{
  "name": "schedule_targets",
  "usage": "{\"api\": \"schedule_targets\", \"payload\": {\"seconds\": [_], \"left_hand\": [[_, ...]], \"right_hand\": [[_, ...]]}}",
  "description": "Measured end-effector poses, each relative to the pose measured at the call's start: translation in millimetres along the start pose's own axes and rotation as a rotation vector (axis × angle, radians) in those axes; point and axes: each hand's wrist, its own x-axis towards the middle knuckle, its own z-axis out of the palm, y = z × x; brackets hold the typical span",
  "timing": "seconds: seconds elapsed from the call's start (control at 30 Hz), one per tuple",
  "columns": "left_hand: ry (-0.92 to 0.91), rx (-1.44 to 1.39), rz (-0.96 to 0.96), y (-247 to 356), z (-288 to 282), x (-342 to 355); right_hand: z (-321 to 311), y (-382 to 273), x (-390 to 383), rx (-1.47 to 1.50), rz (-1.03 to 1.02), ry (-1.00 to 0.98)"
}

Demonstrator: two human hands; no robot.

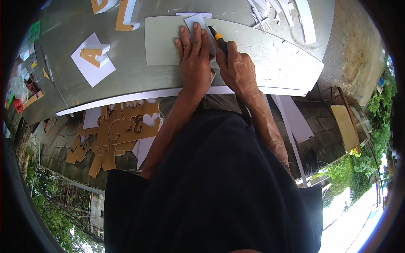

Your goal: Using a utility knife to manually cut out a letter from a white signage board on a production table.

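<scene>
My left hand lies flat with its fingers stretched out, pressing down a small white piece on a large pale board. In my right hand is a yellow and black utility knife. Its dark tip points up and left, close to the right edge of the small piece. Whether the blade touches the board I cannot tell. A thin white strip lies along the board's far edge. My left hand hides part of the small piece.
To the left, a brown-faced, white-sided letter shape rests on a white sheet; similar letters stand farther back. White offcuts lie far right. A long white strip runs along the near table edge. Brown cut-out sheets lie below left.
</scene>
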Motion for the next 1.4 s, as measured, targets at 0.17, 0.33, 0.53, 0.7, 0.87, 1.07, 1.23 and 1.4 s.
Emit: {"api": "schedule_targets", "payload": {"seconds": [0.17,0.33,0.53,0.7,0.87,1.07,1.23,1.4], "left_hand": [[0.023,-0.019,-0.002,0.2,1.8,-0.3],[0.022,-0.016,0.006,-2.0,2.2,-2.1],[-0.001,0.015,0.002,-1.5,1.1,-1.1],[0.01,-0.017,-0.011,1.4,2.8,-1.5],[0.005,-0.04,0.007,-2.0,1.2,-1.9],[0.016,-0.082,0.01,-3.1,-3.7,-2.3],[0.123,-0.224,-0.019,-12.2,-14.8,-5.6],[0.312,-0.075,-0.133,-28.3,-29.2,-12.3]], "right_hand": [[2.3,-2.3,-1.4,-0.041,-0.008,-0.013],[4.7,-4.9,-2.8,-0.131,-0.043,-0.009],[6.5,-23.5,-3.4,-0.211,-0.023,0.005],[6.7,-23.5,-17.7,-0.234,-0.01,0.004],[-5.9,-18.4,-19.7,-0.232,-0.029,-0.001],[-27.2,4.4,-23.1,0.196,0.088,-0.037],[-20.3,16.3,10.1,0.22,0.034,0.065],[-17.0,20.4,29.8,0.141,-0.113,0.114]]}}
